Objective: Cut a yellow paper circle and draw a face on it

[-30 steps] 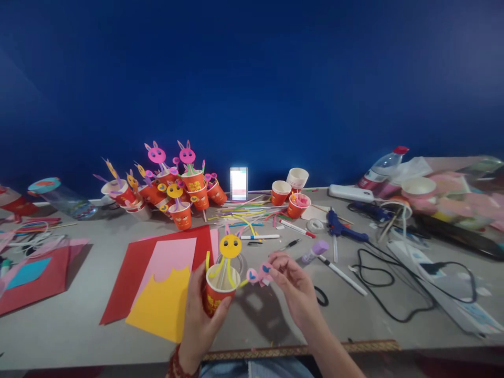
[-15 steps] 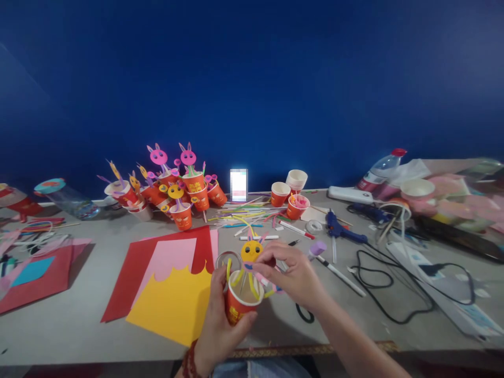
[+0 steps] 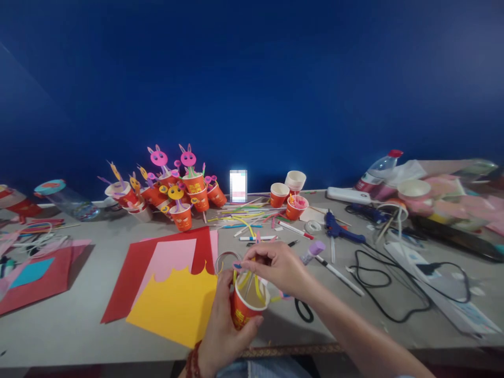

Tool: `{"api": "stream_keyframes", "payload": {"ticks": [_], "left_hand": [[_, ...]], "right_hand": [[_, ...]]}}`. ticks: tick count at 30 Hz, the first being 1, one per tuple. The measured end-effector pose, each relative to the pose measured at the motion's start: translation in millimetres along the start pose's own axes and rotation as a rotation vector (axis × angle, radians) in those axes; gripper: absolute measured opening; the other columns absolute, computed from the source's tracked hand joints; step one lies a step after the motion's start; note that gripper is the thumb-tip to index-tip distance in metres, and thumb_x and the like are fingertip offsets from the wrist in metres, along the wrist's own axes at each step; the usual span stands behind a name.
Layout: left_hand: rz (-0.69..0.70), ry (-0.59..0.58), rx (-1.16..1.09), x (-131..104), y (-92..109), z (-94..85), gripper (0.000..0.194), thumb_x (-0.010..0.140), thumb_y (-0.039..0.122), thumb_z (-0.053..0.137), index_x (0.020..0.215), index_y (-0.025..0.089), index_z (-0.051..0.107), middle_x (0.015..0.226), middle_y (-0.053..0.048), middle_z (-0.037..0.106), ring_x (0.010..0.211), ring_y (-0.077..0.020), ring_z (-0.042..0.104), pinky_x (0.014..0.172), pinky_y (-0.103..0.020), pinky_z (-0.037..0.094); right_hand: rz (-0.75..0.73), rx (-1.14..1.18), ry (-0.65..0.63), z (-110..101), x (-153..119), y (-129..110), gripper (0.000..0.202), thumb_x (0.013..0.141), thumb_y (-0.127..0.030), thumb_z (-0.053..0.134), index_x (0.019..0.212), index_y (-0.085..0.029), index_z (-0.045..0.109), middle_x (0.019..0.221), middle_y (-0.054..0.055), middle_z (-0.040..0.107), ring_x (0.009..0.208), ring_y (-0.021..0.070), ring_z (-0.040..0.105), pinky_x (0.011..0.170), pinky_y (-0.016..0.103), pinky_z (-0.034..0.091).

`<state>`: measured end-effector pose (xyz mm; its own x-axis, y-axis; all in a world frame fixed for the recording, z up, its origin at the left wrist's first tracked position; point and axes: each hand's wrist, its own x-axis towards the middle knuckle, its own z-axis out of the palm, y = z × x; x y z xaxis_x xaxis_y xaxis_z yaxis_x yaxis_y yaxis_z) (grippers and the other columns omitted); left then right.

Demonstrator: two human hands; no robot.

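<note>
My only view looks forward and down from my head, past my nearby bare hands (image 3: 252, 296) and across the grey flat bench (image 3: 157, 349) to the plain dark-blue wall (image 3: 252, 84).

I can't see much of the yellow face (image 3: 253, 259), because the right hand (image 3: 277, 265) covers it; only a pink ear (image 3: 258, 237) pokes out above. The left hand (image 3: 226, 323) hides part of the held cup (image 3: 252, 310) and its lettering from me. At the right fingertips, the pink-and-blue piece (image 3: 237, 266) is too small and soft for me to make out. The phone screen (image 3: 238, 186) is pixelated, and I can't read the bottle label (image 3: 366, 184). The far-left cup (image 3: 19, 205) is cut by the edge; the pink pile (image 3: 452, 197) blurs together.
</note>
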<state>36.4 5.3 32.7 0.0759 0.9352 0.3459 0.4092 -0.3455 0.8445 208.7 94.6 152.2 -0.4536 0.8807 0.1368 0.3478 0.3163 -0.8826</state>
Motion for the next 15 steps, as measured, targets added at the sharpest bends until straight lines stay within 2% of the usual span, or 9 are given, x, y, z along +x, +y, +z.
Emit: {"api": "stream_keyframes", "payload": {"ticks": [5,15], "left_hand": [[-0.029,0.011,-0.020,-3.2,-2.3,0.5,0.086,0.077,0.029,0.075,0.149,0.023,0.027,0.149,-0.019,0.040,0.138,-0.0400,0.041,0.110,-0.058,0.039],[-0.025,0.014,-0.010,-4.8,-1.3,-0.6,0.086,0.078,0.028,0.073,0.150,0.024,0.025,0.151,-0.018,0.038,0.138,-0.0400,0.042,0.109,-0.056,0.041]], "right_hand": [[-0.003,0.028,0.011,2.4,1.7,0.8,0.024,0.089,-0.039,0.067,0.076,-0.021,0.075,0.052,-0.005,0.047,0.049,0.0093,0.035,0.046,0.023,0.023],[0.004,-0.057,0.043,4.0,1.2,1.3,0.021,0.090,-0.036,0.066,0.078,-0.023,0.077,0.056,-0.003,0.056,0.051,0.0108,0.042,0.047,0.022,0.027]]}}
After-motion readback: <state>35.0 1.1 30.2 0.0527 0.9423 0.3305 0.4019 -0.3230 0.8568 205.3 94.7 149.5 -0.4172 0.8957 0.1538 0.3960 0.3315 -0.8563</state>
